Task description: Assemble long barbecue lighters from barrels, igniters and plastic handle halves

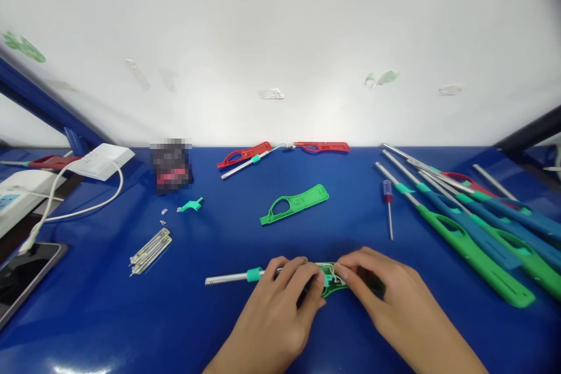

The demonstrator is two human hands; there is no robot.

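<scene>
An opened long-nose lighter (329, 286) lies low in the middle, its green half-shell showing white wires (336, 276) and small parts inside. Its metal tube (227, 279) points left through a teal collar (254, 274). Over the tube end of the shell, my left hand (284, 298) is closed, fingers bent around the lighter. From the right, my right hand (390, 286) grips the shell's other end, with thumb and index finger at the wires. Those fingers cover part of the inside. Beyond my hands rests a loose green half-shell (304, 201).
Several green and blue lighters (473, 251) are piled at right, beside a screwdriver (388, 207). Red lighter halves (322, 146) lie by the wall. At left are a teal trigger (191, 205), thin metal parts (151, 250), a blurred dark packet (170, 166), a phone (28, 274) and a cable (87, 214).
</scene>
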